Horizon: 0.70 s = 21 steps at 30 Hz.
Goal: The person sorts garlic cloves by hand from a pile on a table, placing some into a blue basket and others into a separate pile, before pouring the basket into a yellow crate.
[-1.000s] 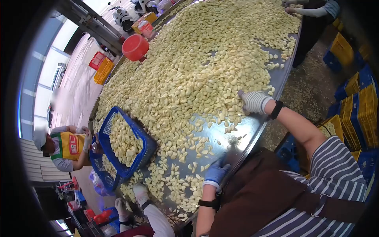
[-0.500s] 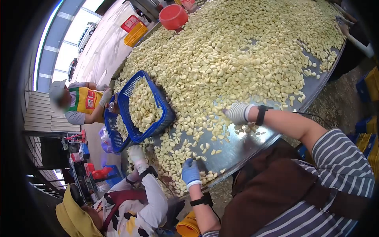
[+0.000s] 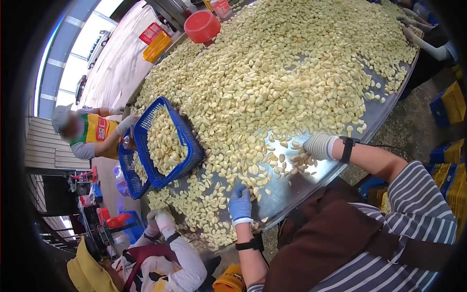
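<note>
A thick layer of pale, flat bean-like pieces (image 3: 272, 73) covers much of the metal table (image 3: 272, 207). My left hand (image 3: 240, 205), in a blue glove, is at the pile's near edge, its fingers drawn together among the pieces; anything between them is too small to name. To the right, my right hand (image 3: 320, 146), in a pale striped glove, is low over the table beside some darker, brownish pieces (image 3: 300, 163). Its fingertips point down and are largely hidden. A blue basket (image 3: 193, 155) full of pale pieces stands on the left of the table.
A second blue basket (image 3: 127, 168) adjoins the first. A red tub (image 3: 202, 27) stands at the far edge. One co-worker (image 3: 97, 131) is at the left, another in a yellow hat (image 3: 87, 267) at lower left. More gloved hands (image 3: 418, 36) show at upper right. Crates (image 3: 452, 102) stand right.
My right hand has drawn back rightward, toward the table's near edge, and brownish pieces now show beside it. My left hand has shifted slightly up and right. The whole view has tilted a little.
</note>
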Motion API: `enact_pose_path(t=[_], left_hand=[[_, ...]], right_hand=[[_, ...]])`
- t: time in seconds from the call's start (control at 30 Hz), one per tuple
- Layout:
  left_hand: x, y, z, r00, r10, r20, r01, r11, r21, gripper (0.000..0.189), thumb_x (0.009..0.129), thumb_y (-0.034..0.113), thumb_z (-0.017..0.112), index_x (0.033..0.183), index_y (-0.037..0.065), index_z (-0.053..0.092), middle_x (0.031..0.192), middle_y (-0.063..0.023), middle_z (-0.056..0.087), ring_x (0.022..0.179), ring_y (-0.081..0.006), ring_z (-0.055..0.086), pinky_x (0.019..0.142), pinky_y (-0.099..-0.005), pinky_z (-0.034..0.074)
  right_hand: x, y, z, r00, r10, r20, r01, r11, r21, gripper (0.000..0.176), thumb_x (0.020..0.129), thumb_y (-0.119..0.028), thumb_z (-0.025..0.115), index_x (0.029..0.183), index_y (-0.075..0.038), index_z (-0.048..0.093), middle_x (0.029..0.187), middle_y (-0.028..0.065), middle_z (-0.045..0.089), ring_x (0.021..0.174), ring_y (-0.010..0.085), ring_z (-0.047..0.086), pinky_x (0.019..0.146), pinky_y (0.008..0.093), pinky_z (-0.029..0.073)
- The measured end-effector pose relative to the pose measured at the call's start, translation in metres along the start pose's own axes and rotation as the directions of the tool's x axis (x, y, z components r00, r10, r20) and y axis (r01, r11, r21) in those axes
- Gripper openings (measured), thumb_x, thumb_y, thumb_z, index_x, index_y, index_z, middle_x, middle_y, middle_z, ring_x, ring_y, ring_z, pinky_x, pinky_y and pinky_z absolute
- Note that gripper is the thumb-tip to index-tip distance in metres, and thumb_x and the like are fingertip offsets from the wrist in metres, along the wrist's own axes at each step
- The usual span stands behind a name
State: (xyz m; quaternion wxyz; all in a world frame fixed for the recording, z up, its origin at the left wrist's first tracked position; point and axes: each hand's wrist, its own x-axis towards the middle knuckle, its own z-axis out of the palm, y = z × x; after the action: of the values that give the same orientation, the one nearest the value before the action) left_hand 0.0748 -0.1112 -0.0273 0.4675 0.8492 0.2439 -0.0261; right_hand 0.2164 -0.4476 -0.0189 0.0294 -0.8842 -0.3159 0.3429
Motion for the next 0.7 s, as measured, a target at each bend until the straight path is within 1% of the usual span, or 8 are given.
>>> enact_pose_path(t=[0.1,0.23,0.27,0.33,0.5,0.57,0.63,0.7], left_hand=[[0.014,0.049,0.014,0.992,-0.096,0.085,0.109,0.979,-0.17,0.027,0.087,0.017,0.063,0.108,0.001,0.063,0.086,-0.0098,0.068,0.071,-0.0142,0.06,0.065,-0.0289,0.049],[0.046,0.041,0.017,0.974,-0.194,-0.116,0.191,0.981,-0.033,0.025,0.085,0.014,0.065,0.107,0.002,0.063,0.091,-0.0106,0.068,0.078,-0.0182,0.063,0.071,-0.0285,0.049],[0.051,0.046,0.02,0.993,-0.086,-0.086,0.1,0.979,0.175,0.028,0.084,0.017,0.066,0.108,0.002,0.062,0.095,-0.0122,0.069,0.082,-0.0223,0.065,0.074,-0.0314,0.05],[0.061,0.053,0.031,0.999,-0.029,0.046,0.004,0.878,0.478,0.033,0.084,0.022,0.065,0.111,0.003,0.059,0.106,-0.0162,0.067,0.096,-0.0324,0.065,0.083,-0.039,0.049],[0.059,0.041,0.039,0.995,-0.038,0.094,-0.026,0.8,0.599,0.032,0.086,0.024,0.058,0.113,0.007,0.057,0.104,-0.0183,0.067,0.096,-0.0369,0.064,0.083,-0.0435,0.049],[0.051,0.034,0.034,0.989,-0.087,0.121,-0.016,0.746,0.666,0.03,0.086,0.025,0.058,0.11,0.007,0.057,0.101,-0.0201,0.067,0.095,-0.0382,0.064,0.084,-0.0452,0.048],[0.041,0.047,0.028,0.981,-0.13,0.144,-0.003,0.733,0.68,0.029,0.085,0.025,0.058,0.107,0.005,0.058,0.102,-0.0211,0.067,0.098,-0.0377,0.063,0.085,-0.0447,0.048],[0.044,0.047,0.025,0.973,-0.171,0.156,0.021,0.737,0.675,0.023,0.084,0.02,0.057,0.102,0.005,0.059,0.099,-0.0207,0.066,0.097,-0.0372,0.063,0.085,-0.0441,0.047]], right_hand=[[0.012,-0.017,0.021,0.992,-0.084,0.091,0.082,0.996,0.023,0.044,0.083,-0.033,0.062,0.12,-0.008,0.06,0.103,0.014,0.068,0.093,0.0305,0.066,0.074,0.045,0.053],[0.086,-0.015,0.099,0.849,-0.525,0.062,0.508,0.779,-0.368,0.051,0.088,-0.039,0.051,0.13,-0.011,0.051,0.126,0.0138,0.056,0.115,0.0243,0.054,0.086,0.0495,0.047],[0.091,-0.016,0.118,0.784,-0.614,0.087,0.58,0.676,-0.454,0.052,0.089,-0.041,0.048,0.133,-0.012,0.048,0.131,0.0138,0.053,0.12,0.0227,0.051,0.089,0.0506,0.046],[0.066,-0.057,0.106,0.818,-0.57,0.08,0.562,0.764,-0.317,0.046,0.086,-0.037,0.052,0.123,-0.01,0.055,0.12,0.0144,0.058,0.11,0.0255,0.056,0.084,0.0492,0.048],[0.005,-0.132,-0.035,0.921,-0.388,0.044,0.381,0.918,0.111,0.021,0.074,-0.019,0.065,0.087,-0.003,0.07,0.082,0.0158,0.067,0.079,0.0339,0.067,0.066,0.0454,0.053],[0.043,-0.115,-0.039,0.886,-0.289,-0.363,0.313,0.95,0.008,0.017,0.074,-0.013,0.063,0.085,-0.002,0.069,0.083,0.0169,0.067,0.08,0.0335,0.067,0.067,0.0447,0.053],[0.073,-0.1,-0.048,0.812,-0.28,-0.512,0.234,0.96,-0.154,0.015,0.076,-0.011,0.06,0.085,-0.003,0.068,0.083,0.017,0.067,0.079,0.033,0.067,0.066,0.0442,0.053],[0.097,-0.09,-0.042,0.838,-0.276,-0.471,0.223,0.96,-0.167,0.016,0.076,-0.011,0.059,0.086,-0.003,0.068,0.083,0.0173,0.067,0.079,0.0332,0.067,0.066,0.0438,0.053]])
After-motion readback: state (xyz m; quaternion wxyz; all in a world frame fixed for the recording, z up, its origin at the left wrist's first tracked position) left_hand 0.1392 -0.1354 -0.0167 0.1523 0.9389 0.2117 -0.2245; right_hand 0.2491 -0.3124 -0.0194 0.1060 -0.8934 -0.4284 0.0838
